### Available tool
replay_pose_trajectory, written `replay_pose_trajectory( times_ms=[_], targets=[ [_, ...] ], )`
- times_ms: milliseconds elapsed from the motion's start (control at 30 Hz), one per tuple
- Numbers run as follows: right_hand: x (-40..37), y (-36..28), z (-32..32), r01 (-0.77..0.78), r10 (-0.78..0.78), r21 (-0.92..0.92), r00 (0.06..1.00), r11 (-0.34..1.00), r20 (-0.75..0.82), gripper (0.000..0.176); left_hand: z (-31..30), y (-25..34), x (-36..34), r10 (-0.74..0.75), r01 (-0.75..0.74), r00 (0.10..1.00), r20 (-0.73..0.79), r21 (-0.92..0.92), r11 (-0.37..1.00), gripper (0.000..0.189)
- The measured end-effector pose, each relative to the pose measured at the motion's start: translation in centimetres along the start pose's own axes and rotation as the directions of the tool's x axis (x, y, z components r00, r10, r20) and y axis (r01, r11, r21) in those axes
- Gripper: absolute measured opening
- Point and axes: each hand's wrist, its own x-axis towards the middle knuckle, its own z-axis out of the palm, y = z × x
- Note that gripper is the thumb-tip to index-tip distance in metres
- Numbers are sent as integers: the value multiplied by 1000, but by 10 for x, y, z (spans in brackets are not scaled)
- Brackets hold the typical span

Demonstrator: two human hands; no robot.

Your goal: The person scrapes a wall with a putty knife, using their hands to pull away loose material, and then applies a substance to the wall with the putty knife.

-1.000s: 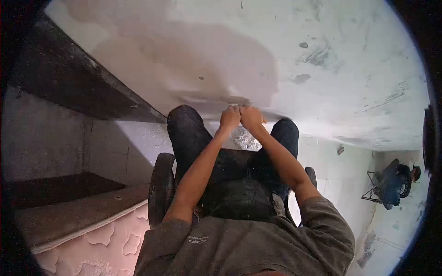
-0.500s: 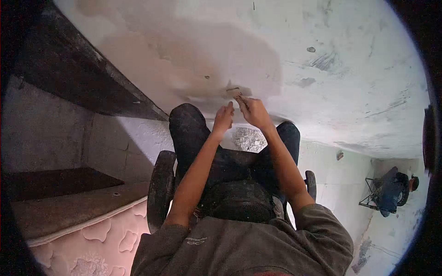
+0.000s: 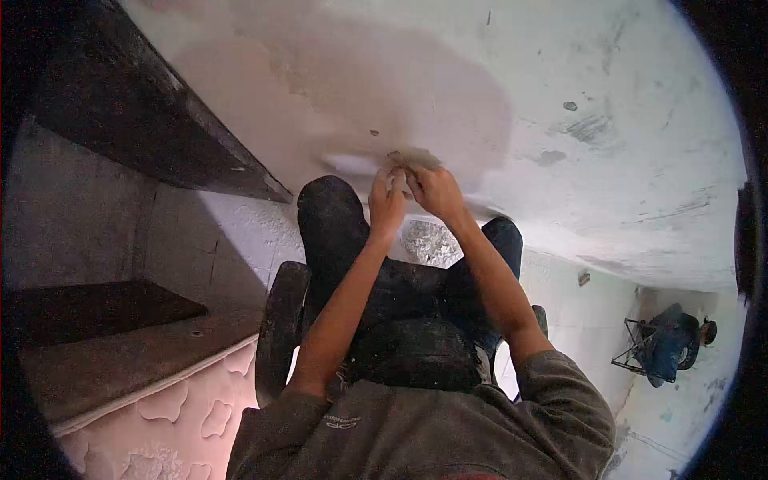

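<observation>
My right hand (image 3: 436, 190) is closed on a small flat-bladed tool (image 3: 410, 170), held in front of the pale, patchy wall (image 3: 456, 88). Beside it, my left hand (image 3: 387, 200) has its fingertips up at the tool's blade end, and the two hands nearly meet. What the left fingertips pinch, if anything, is too small to make out. Below the hands, between my knees, lies a whitish crumbly heap (image 3: 432, 242).
A dark slanted slab (image 3: 144, 104) juts in at the upper left. Lower left are a brown ledge (image 3: 136, 352) and a pink patterned mattress (image 3: 184, 416). I sit in a dark armchair (image 3: 282, 336). Another person (image 3: 672, 344) sits far right.
My left hand has risen to the tool, and its fingers have come together near the blade. The tool has turned and is less visible. The view has shifted slightly.
</observation>
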Motion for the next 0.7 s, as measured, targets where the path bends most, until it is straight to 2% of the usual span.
replay_pose_trajectory(
  times_ms=[33,100,167,200,267,367,433,467,500,567,700],
  targets=[
    [0,-1,-1,-43,43,-8,997,999,65,21,4,7,-4,-18,18,1000,0,0,1000,40],
    [0,-8,-3,-31,34,-40,998,999,62,21,11,13,-11,-36,36,999,2,-2,999,42],
    [-2,-2,3,-20,24,-73,998,997,59,21,16,14,-18,157,-139,986,-63,227,964,45],
    [-3,3,10,22,-14,-113,997,993,72,21,17,19,-19,154,-136,986,-63,226,965,45],
    [-8,13,19,64,-51,-152,995,986,88,21,19,29,-20,201,-181,979,-5,418,890,48],
    [-3,-3,3,-11,18,-104,998,994,59,20,20,22,-10,217,-178,976,-27,484,857,54],
    [2,-8,-8,-50,69,-134,987,990,143,19,21,22,-5,203,-158,979,-26,535,830,54],
    [4,-5,-7,-52,71,-137,988,989,138,19,22,22,-3,191,-138,981,-29,584,800,54],
    [6,-2,-7,-26,38,-113,993,993,111,18,23,23,0,195,-145,981,-23,584,799,54],
    [7,1,-8,5,2,-92,997,996,76,17,24,26,2,115,-64,992,-50,585,809,57],
    [13,-4,-15,49,-37,-112,994,993,107,16,27,20,9,170,-58,979,-113,643,764,62]
  ],
)
